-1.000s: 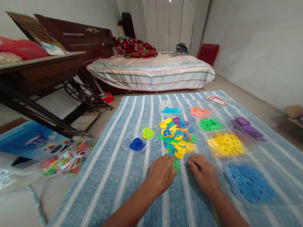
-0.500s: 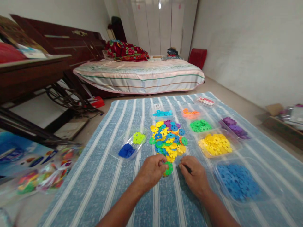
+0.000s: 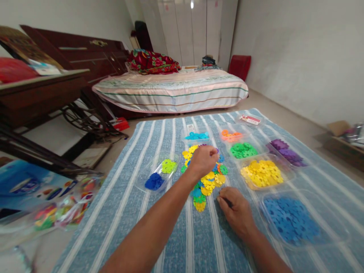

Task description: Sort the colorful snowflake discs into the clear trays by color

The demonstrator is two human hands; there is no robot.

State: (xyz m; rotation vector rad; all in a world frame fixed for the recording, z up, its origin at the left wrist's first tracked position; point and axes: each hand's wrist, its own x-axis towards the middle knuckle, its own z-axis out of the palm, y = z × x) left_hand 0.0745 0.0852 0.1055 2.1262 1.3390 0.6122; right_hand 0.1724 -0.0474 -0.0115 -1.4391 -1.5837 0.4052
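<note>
Well, left hand (image 3: 203, 161): just right of centre frame, over the mixed heap, fingers curled — whether they grip a disc I cannot tell.
Right hand (image 3: 236, 210): lower right of centre, near the heap, fingers drawn in towards the thumb; whether anything is inside cannot be told.
Notched plastic discs (image 3: 209, 182): mixed heap at centre, partly hidden by the left hand, tapering towards lower centre.
Clear tubs (image 3: 332, 222), right: yellow discs (image 3: 261, 172), green discs (image 3: 243, 150), purple discs (image 3: 287, 152) and — lower right — blue discs (image 3: 290, 218).
Left-centre tub (image 3: 156, 167): dark-blue discs (image 3: 154, 182), lime discs (image 3: 169, 166).
</note>
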